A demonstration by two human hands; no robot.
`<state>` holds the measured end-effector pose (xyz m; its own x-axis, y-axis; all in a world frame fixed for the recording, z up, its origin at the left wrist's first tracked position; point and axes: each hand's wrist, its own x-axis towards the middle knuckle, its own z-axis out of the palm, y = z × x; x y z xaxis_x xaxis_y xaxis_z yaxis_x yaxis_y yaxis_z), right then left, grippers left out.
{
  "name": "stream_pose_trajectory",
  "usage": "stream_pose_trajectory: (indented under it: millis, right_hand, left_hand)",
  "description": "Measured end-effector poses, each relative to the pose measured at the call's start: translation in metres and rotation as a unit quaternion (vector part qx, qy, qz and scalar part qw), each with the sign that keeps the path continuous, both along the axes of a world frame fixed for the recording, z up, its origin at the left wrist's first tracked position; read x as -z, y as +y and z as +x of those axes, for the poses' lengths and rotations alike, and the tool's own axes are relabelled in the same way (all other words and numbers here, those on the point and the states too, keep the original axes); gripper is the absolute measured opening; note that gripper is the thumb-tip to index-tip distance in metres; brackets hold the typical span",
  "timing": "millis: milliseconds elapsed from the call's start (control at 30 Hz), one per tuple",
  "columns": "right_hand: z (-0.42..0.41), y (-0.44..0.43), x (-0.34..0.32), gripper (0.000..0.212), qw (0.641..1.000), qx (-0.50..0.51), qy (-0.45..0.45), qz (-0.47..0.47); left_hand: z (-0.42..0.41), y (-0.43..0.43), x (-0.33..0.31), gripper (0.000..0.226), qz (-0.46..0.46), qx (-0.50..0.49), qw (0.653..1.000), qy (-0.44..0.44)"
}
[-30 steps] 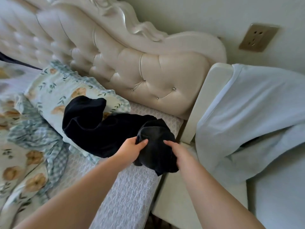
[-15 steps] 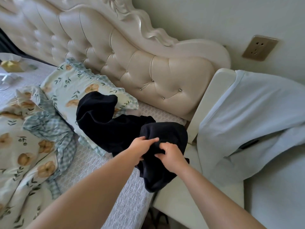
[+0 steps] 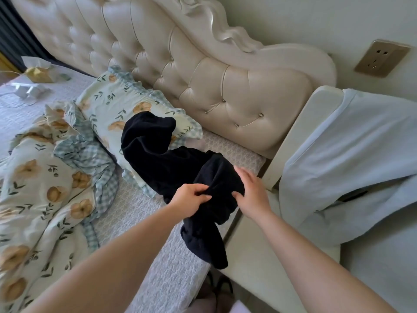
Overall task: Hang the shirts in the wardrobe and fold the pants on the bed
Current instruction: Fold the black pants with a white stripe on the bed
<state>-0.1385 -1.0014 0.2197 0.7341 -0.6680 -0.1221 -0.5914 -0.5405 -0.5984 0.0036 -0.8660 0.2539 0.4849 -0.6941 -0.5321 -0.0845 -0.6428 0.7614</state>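
Note:
A crumpled black garment (image 3: 162,159) lies across the floral pillow (image 3: 117,102) and the white bed sheet (image 3: 126,213), one end hanging over the bed's right edge. My left hand (image 3: 190,197) pinches a fold of the black cloth near its middle. My right hand (image 3: 250,190) holds the same bunched part from the right, fingers over the top and thumb under the cloth. A pale blue garment (image 3: 352,159) is draped over the white nightstand (image 3: 259,256) to the right of the bed.
A tufted cream headboard (image 3: 203,75) stands behind the pillow. A floral quilt (image 3: 40,195) is bunched on the left. Small items, a yellow box (image 3: 38,72) among them, lie at the far left of the bed. A wall socket (image 3: 381,58) sits at the upper right.
My hands came together on the cloth's bunched end, and the right hand has since slid off to the right over it. More of the garment hangs over the bed's edge.

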Motion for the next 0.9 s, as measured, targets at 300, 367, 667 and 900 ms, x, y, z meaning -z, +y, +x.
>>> stream_pose_trajectory:
  millis: [300,367,667,900]
  right_hand:
    - [0.019,0.010,-0.002,0.023,0.991,-0.113,0.067,-0.023]
    - [0.014,0.021,-0.003,0.019,0.995,-0.084,0.052,-0.017]
    - [0.008,0.074,0.022,0.014,0.958,-0.153,0.112,0.213]
    - [0.023,0.056,0.059,0.040,0.915,0.221,0.116,0.316]
  left_hand:
    - [-0.009,0.031,0.009,0.022,-0.034,0.005,0.999,-0.012]
    - [-0.012,0.032,0.013,0.043,-0.057,-0.049,0.996,0.048]
    - [-0.014,0.065,0.054,0.031,0.174,0.158,0.956,-0.177]
    - [-0.003,0.093,0.054,0.035,0.113,0.157,0.980,-0.053]
